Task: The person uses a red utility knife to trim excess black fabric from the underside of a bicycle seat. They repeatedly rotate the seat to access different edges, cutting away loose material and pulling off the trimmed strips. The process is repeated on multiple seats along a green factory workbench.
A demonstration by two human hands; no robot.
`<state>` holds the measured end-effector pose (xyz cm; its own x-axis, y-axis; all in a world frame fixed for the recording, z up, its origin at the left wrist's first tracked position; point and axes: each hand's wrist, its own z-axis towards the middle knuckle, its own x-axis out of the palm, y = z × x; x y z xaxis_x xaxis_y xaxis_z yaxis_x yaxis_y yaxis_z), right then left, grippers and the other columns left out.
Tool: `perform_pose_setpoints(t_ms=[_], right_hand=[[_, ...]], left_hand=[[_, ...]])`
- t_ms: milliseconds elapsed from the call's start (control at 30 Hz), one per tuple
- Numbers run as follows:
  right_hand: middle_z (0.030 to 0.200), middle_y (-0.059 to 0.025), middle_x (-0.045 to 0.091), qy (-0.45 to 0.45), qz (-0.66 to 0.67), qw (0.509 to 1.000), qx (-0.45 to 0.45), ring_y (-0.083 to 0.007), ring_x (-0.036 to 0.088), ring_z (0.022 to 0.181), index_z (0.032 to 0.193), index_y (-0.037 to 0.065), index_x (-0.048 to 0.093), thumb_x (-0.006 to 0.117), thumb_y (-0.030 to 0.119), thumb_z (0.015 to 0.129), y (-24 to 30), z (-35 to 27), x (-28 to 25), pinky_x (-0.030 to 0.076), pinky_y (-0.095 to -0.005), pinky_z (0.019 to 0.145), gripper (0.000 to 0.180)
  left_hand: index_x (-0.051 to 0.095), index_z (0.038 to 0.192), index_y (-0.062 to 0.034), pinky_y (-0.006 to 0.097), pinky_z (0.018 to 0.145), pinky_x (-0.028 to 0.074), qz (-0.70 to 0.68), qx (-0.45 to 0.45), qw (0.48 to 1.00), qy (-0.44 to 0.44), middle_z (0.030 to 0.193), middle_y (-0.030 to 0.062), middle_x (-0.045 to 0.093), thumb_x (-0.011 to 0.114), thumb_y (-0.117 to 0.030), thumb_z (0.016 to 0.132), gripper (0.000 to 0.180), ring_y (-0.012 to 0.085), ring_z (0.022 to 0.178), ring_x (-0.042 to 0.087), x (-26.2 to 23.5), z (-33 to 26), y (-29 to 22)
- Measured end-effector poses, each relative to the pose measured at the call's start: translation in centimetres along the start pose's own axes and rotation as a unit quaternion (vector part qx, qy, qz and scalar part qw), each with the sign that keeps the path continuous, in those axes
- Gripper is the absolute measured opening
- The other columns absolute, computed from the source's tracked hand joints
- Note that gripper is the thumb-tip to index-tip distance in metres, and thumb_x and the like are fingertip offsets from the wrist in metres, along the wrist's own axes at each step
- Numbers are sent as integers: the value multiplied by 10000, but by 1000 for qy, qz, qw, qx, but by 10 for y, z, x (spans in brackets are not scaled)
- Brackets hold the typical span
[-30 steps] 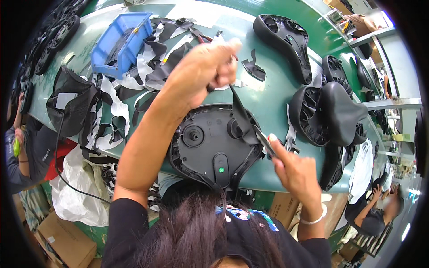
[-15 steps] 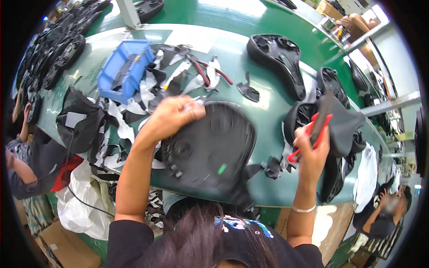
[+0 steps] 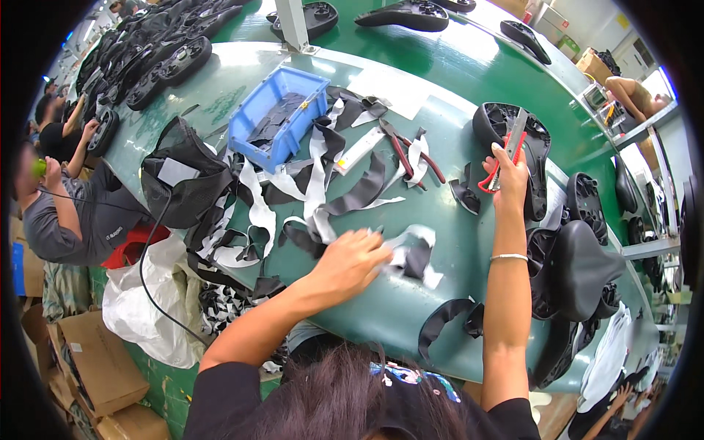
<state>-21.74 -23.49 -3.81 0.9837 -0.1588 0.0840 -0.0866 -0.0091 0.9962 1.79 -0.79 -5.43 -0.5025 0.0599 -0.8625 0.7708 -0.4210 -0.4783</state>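
My left hand (image 3: 350, 262) hangs over the middle of the table, its fingers curled and a little smeared. At its fingertips is a black-and-white scrap of cover material (image 3: 415, 255), partly blurred. My right hand (image 3: 507, 176) is raised toward the far right, wrapped round red-handled scissors (image 3: 516, 139) whose grey blades point away from me. Beneath and behind that hand lies a black bicycle saddle (image 3: 537, 165), underside up. Long black and white strips (image 3: 317, 192) are strewn left of centre. Red-handled pliers (image 3: 402, 150) rest among them. A curved black strip (image 3: 438, 330) lies near the front edge.
A blue bin (image 3: 242, 132) holding dark pieces stands at the far left. Beside it slumps a black fabric bag (image 3: 183, 176). More saddles are piled at the right (image 3: 587, 271) and far left (image 3: 172, 66). Co-workers sit at the left. A metal post (image 3: 292, 26) rises behind the table.
The black saddle that my left hand held has left it; a scrap is now at its fingertips. My right hand has moved farther away, still holding the scissors. The whole view has shifted.
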Motion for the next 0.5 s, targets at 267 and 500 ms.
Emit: perform_pose_setpoints(t_ms=[267,500], right_hand=[[834,-31,581,176,-54,983,19,-158,648,684,1066,38,553,635,156,847,49,-98,-33,512,-243,538,262],[897,-101,672,411,-301,823,-253,-205,626,755,1031,12,628,664,101,772,37,-158,-46,495,-281,723,276]], left_hand=[[726,785,-49,322,666,496,-192,-153,944,219,846,96,685,756,-277,757,231,227,788,656,-136,-70,7],[521,1222,60,342,848,525,-748,-343,569,10,1185,162,595,557,-432,927,574,178,1006,607,-34,16,28]])
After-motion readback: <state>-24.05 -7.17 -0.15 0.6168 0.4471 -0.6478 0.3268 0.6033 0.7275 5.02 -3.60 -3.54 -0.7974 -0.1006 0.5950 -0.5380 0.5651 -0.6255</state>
